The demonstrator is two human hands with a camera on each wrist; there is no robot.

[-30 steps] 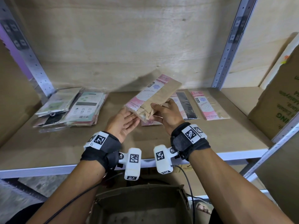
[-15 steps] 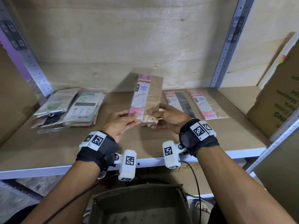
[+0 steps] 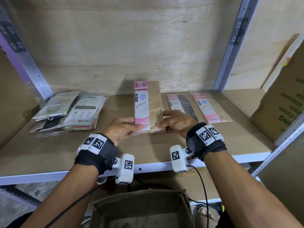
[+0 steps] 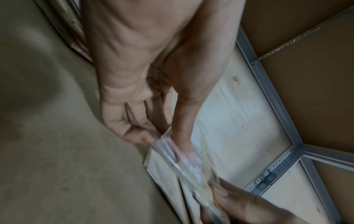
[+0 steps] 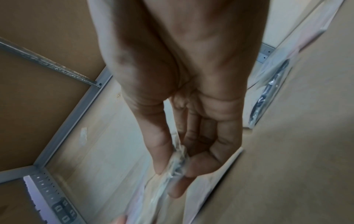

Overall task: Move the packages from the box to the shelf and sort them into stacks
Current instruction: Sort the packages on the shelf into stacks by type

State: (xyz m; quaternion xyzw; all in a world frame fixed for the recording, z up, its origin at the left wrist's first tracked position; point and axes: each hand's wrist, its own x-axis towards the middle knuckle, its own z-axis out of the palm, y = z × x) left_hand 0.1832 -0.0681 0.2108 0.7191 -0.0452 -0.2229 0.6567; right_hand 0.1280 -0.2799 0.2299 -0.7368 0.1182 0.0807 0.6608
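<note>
A pink-and-tan stocking package (image 3: pixel 147 104) stands tilted up over the shelf's middle. My left hand (image 3: pixel 122 128) pinches its lower left corner, my right hand (image 3: pixel 176 120) its lower right corner. The left wrist view shows my thumb and fingers (image 4: pixel 182 136) pinching the clear wrapper (image 4: pixel 191 163). In the right wrist view my thumb and fingers (image 5: pixel 162 159) pinch the crumpled wrapper edge (image 5: pixel 179 163). Two like packages lie flat to the right: one with black stockings (image 3: pixel 181 105), one tan (image 3: pixel 209 107). The cardboard box (image 3: pixel 141 209) sits below the shelf, between my forearms.
A loose stack of green and white packages (image 3: pixel 70 111) lies at the shelf's left. The wooden shelf board (image 3: pixel 148 150) has a white front rail. Metal uprights (image 3: pixel 230 51) frame the bay. A large printed carton (image 3: pixel 283 102) stands at the right.
The package swung from a slanted hold into a straight, lengthwise line over the shelf's middle. Both hands moved apart to its lower corners.
</note>
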